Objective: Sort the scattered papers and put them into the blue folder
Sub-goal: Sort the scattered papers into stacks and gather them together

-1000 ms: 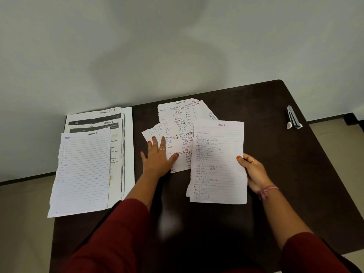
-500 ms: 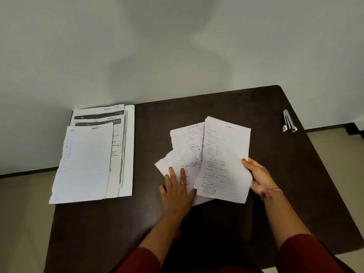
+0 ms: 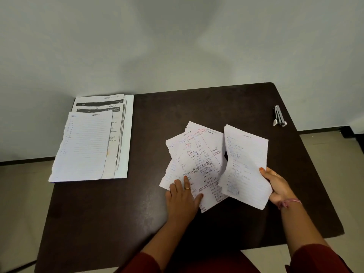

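My right hand (image 3: 279, 189) grips a lined handwritten sheet (image 3: 245, 164) by its right edge, lifted and bent above the dark table (image 3: 118, 209). My left hand (image 3: 183, 198) lies flat, fingers straight, on the lower left part of a loose bundle of handwritten papers (image 3: 197, 160) in the table's middle. At the far left sits a neat pile of sorted sheets (image 3: 86, 144), a lined page on top, printed pages beneath. A thin blue edge shows under that pile's lower left corner; I cannot tell if it is the folder.
A small stapler (image 3: 278, 116) lies near the table's far right edge. A pale wall runs behind the table, and floor shows to the left and right of it.
My left hand has dragged the loose bundle toward me across the table. The right hand's sheet has come nearer too, swung right off the bundle and bent.
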